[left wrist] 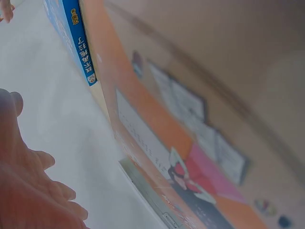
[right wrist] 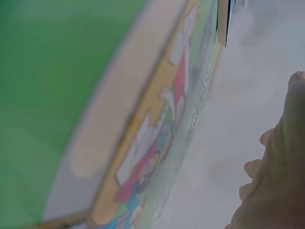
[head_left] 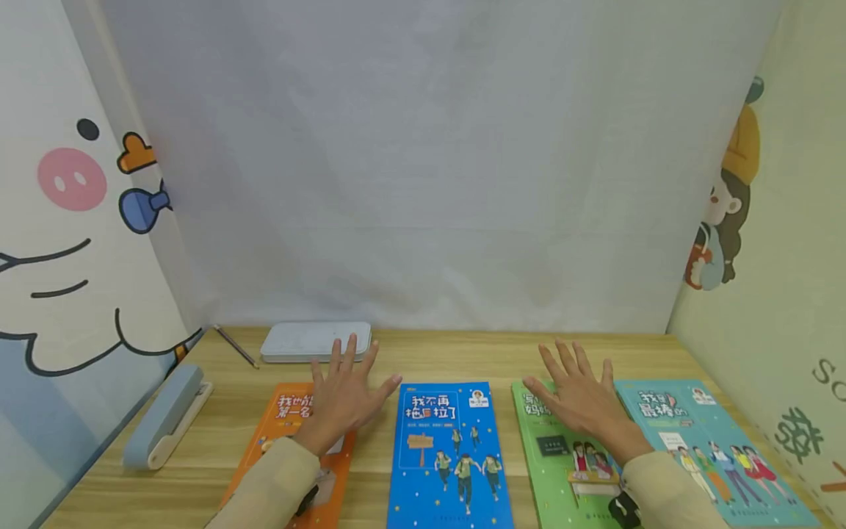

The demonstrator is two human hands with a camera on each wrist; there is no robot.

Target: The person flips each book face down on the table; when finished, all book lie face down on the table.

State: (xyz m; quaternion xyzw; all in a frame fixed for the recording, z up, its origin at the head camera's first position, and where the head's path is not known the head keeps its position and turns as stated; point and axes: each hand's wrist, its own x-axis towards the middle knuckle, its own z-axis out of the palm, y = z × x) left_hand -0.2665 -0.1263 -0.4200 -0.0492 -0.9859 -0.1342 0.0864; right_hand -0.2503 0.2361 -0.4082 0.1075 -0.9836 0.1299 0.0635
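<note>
Four books would exceed the count, so several books lie in a row on the wooden table. My left hand (head_left: 348, 397), fingers spread and straight, hovers palm down over the upper part of the orange book (head_left: 271, 433). Right of it lies the blue book (head_left: 449, 455). Over the green book (head_left: 551, 485) my right hand (head_left: 580, 393) is spread the same way, its fingers straight. A teal book (head_left: 714, 448) lies at the far right. Both hands hold nothing. In the wrist views, the orange cover (left wrist: 143, 124) and green cover (right wrist: 62, 71) appear close up.
At the back left are a white case (head_left: 311, 342) and a pencil (head_left: 236, 347). A blue and white stapler (head_left: 168, 419) stands on the table's left side. A pale curtain (head_left: 423, 184) closes off the back, with printed panels at both sides.
</note>
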